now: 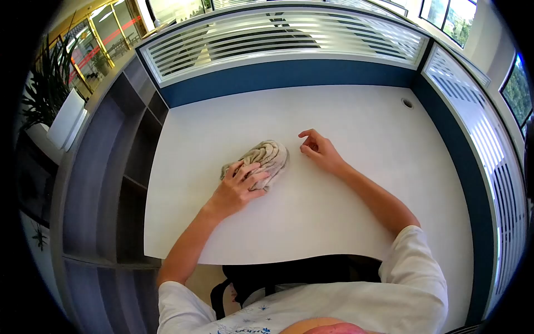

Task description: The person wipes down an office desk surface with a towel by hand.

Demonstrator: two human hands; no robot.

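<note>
A crumpled beige-grey cloth (271, 157) lies bunched on the white desktop (311, 222), left of its middle. My left hand (236, 189) rests over the cloth's near left side, its fingers bent into the folds and gripping it. To the right, apart from the cloth, is my right hand (322, 152), low over the desktop. Its fingers are loosely bent, with a gap between index finger and thumb, and nothing shows in them. Whether this hand touches the desktop I cannot tell.
A blue partition with striped glass (289, 71) borders the desk at the back and right. Grey open shelves (100, 183) stand along the left, with a potted plant (67, 119) beyond. A round cable hole (407, 103) is at the back right corner.
</note>
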